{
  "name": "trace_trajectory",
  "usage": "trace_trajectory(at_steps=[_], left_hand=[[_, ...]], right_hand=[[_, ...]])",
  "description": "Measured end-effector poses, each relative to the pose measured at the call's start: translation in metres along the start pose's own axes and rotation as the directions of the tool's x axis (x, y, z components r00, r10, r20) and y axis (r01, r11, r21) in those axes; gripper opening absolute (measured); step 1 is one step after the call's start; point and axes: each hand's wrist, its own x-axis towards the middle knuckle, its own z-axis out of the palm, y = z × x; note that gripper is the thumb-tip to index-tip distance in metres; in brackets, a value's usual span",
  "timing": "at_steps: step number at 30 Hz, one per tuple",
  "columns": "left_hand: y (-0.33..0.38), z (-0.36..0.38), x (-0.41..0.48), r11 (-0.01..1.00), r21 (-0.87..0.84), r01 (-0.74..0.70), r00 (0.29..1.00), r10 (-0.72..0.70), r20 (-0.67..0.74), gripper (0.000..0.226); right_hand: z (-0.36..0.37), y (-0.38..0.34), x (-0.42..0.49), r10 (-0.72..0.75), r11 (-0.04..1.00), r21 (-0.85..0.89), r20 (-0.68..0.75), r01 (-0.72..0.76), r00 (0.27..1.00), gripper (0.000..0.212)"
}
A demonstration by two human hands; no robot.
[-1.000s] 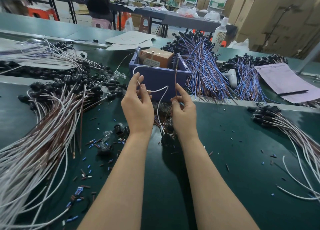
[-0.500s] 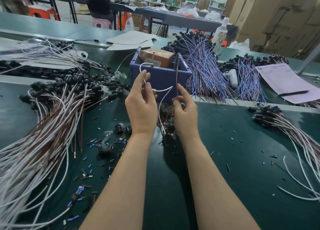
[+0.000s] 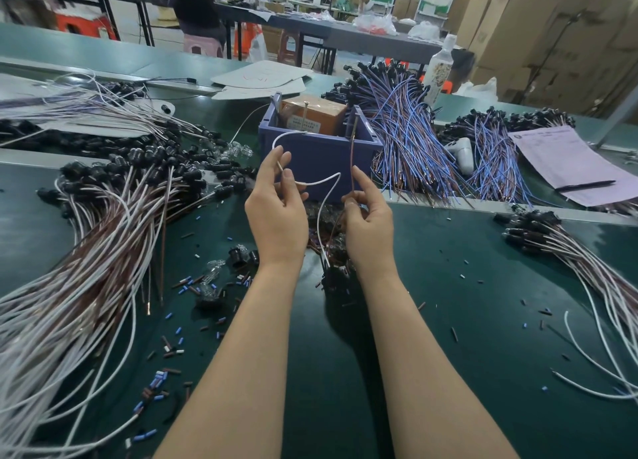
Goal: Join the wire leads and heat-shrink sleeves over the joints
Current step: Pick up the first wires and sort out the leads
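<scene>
Right above the middle of the green surface (image 3: 448,303), both bare hands are raised side by side with their backs to the camera. The left hand (image 3: 276,213) pinches a white wire (image 3: 321,181) between thumb and fingers (image 3: 276,161), with the forefinger stretched upward; the wire loops up toward the rim of the blue bin (image 3: 321,154) on one side and on the other arcs across the gap between the hands, then drops toward a dark pile of small black parts (image 3: 331,248) lying on the surface under the wrists. The right hand (image 3: 369,227) pinches a brown wire (image 3: 353,161) between thumb and curled fingers (image 3: 362,182); this wire stands nearly upright in front of the bin's near wall. The two wires are apart, not joined. Inside the bin sits a brown cardboard box (image 3: 314,113). To the left a big sheaf of white and brown leads (image 3: 86,251) with black ends fans across the surface, and short blue, brown and white sleeve pieces (image 3: 165,375) are scattered beside it. Behind the bin on the right lies a heap of blue and brown leads (image 3: 404,130), with a plastic bottle (image 3: 440,68) standing beyond it. Farther right a printed sheet (image 3: 566,161) carries a pen (image 3: 585,185), and another bundle of leads (image 3: 569,248) trails off the right edge.
</scene>
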Motion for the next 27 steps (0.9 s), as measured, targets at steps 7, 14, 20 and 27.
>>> trace_trajectory(at_steps=[7,14,20,27], left_hand=[[-0.0004,-0.0010,0.0008,0.999,-0.035,0.008,1.000,-0.009,-0.022,0.033],[0.0005,-0.0013,0.0010,0.999,-0.038,-0.004,1.000,0.003,-0.031,0.034],[0.0020,-0.0017,0.0005,0.999,-0.038,-0.010,1.000,0.009,-0.024,0.033],[0.0082,0.0022,-0.0030,0.995,-0.041,-0.092,0.996,0.092,0.005,0.031]], right_hand=[[-0.0003,0.0006,-0.0002,0.000,1.000,-0.005,0.002,0.000,1.000,0.047],[-0.0002,0.0005,-0.0003,0.009,1.000,0.005,0.008,-0.009,1.000,0.047],[-0.0002,0.0003,-0.0005,0.011,1.000,0.003,0.011,-0.011,1.000,0.047],[0.0003,0.0002,-0.0006,0.017,1.000,0.021,0.003,-0.017,1.000,0.047]])
